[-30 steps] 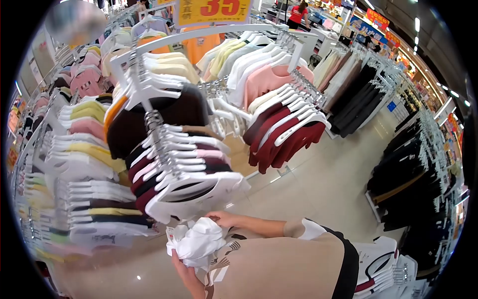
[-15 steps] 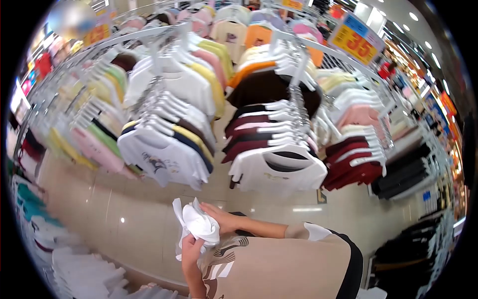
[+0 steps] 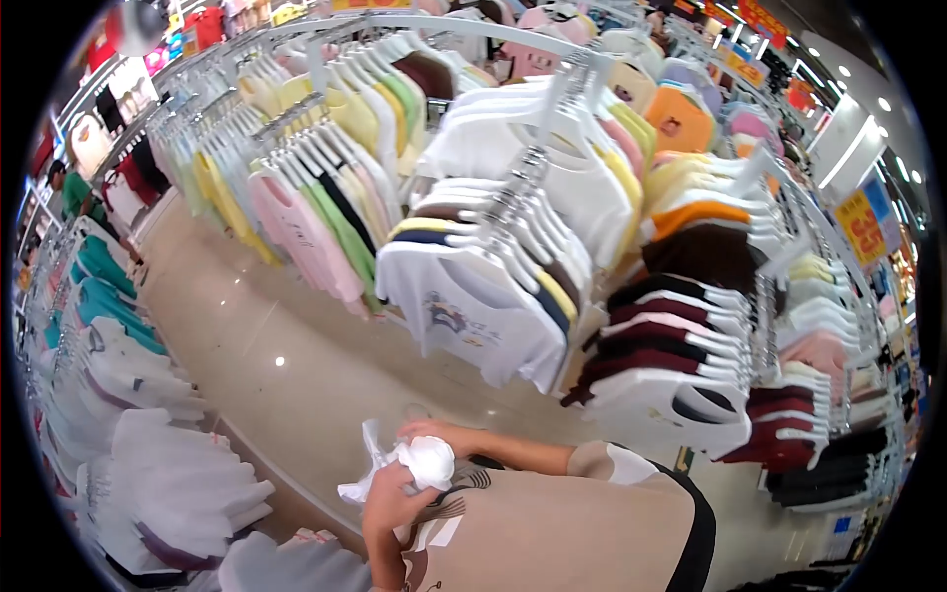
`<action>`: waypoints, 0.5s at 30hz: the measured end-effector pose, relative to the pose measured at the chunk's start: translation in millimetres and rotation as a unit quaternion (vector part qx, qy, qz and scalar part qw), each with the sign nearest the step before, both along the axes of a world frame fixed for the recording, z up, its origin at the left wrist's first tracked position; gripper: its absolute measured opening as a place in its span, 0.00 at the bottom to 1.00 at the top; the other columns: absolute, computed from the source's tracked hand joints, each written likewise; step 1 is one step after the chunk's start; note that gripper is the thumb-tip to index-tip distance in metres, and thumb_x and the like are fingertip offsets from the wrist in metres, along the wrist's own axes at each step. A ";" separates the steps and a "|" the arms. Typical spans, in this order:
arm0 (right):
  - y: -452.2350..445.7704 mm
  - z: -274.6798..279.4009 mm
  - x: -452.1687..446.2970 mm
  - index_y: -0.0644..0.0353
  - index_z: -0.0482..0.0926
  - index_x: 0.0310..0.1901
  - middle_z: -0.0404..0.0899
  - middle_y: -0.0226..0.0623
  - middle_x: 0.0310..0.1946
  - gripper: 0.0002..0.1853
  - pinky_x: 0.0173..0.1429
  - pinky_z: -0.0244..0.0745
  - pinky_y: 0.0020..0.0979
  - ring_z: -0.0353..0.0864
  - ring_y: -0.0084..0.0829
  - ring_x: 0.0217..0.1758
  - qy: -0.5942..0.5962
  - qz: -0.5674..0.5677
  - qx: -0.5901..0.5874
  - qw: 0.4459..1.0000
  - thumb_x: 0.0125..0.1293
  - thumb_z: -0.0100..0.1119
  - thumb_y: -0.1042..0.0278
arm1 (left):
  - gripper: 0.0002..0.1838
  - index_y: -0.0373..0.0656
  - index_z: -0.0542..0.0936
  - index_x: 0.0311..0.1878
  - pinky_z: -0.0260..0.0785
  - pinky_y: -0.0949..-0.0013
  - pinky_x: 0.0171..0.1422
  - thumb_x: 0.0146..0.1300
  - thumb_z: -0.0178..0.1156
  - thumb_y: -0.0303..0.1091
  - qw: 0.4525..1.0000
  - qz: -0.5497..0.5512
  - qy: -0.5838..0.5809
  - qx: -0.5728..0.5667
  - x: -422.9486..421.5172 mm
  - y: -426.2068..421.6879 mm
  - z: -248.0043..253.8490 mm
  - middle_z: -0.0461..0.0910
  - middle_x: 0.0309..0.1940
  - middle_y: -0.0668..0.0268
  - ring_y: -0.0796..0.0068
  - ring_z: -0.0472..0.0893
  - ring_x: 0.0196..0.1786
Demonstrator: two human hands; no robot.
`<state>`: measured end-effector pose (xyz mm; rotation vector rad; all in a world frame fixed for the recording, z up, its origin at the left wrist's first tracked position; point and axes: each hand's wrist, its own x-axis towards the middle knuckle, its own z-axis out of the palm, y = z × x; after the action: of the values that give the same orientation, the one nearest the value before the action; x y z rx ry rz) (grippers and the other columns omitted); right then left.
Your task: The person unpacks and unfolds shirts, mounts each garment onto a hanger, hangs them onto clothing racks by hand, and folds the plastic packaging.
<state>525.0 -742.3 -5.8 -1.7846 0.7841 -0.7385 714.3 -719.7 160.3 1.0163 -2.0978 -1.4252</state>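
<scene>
two hands (image 3: 393,496), one white cloth bundle (image 3: 428,462), one sign reading 35 (image 3: 861,229), one person in green (image 3: 76,193)

A soft white bundle (image 3: 427,462), crumpled and gathered up, is held in the air between the left hand (image 3: 389,496) and the right hand (image 3: 434,430), close to the front of the body and above the floor. Its larger part is a rounded, bunched lump with shallow folds. On the other side of the left hand's fingers, a looser, thinner part spreads out, with one narrow end sticking up and another trailing low. Whether it is cloth or plastic cannot be told.
</scene>
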 end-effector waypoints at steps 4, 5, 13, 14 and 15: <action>-67.9 -1.3 25.8 0.61 0.75 0.55 0.80 0.35 0.49 0.24 0.59 0.69 0.31 0.76 0.26 0.52 -0.132 0.009 0.159 0.978 0.54 0.65 0.72 | 0.18 0.36 0.81 0.45 0.73 0.71 0.47 0.49 0.68 0.26 0.973 0.197 0.105 0.062 19.4 -81.2 0.5 0.83 0.39 0.62 0.75 0.81 0.41; -85.6 8.6 28.9 0.61 0.74 0.55 0.80 0.35 0.50 0.24 0.60 0.68 0.31 0.76 0.26 0.52 -0.145 0.015 0.174 0.974 0.54 0.65 0.72 | 0.18 0.31 0.78 0.48 0.73 0.71 0.48 0.52 0.66 0.24 0.963 0.230 0.115 0.084 34.0 -103.9 -12.8 0.82 0.42 0.63 0.77 0.79 0.44; -203.6 80.4 68.4 0.66 0.72 0.55 0.78 0.35 0.48 0.29 0.60 0.67 0.30 0.73 0.26 0.52 -0.157 0.189 0.294 0.924 0.51 0.67 0.68 | 0.14 0.31 0.81 0.38 0.68 0.72 0.35 0.54 0.63 0.35 0.893 0.414 -0.017 0.176 116.7 -241.5 -54.0 0.80 0.27 0.67 0.81 0.76 0.30; -216.7 82.2 73.0 0.65 0.72 0.55 0.78 0.34 0.48 0.28 0.59 0.67 0.30 0.73 0.26 0.52 -0.157 0.207 0.303 0.917 0.51 0.67 0.68 | 0.15 0.32 0.81 0.36 0.67 0.72 0.34 0.54 0.63 0.36 0.891 0.410 -0.026 0.192 126.8 -253.0 -73.0 0.79 0.25 0.68 0.80 0.75 0.29; -222.8 70.0 79.3 0.65 0.73 0.55 0.78 0.35 0.48 0.28 0.59 0.67 0.30 0.73 0.26 0.51 -0.159 0.214 0.332 0.905 0.51 0.68 0.67 | 0.17 0.33 0.79 0.45 0.69 0.71 0.41 0.55 0.63 0.35 0.896 0.370 -0.065 0.235 139.4 -260.5 -88.3 0.81 0.33 0.65 0.78 0.77 0.36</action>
<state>604.4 -965.1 64.2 -1.1137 0.3355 -0.3810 853.7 -980.3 72.0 1.8789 -1.1849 -1.4672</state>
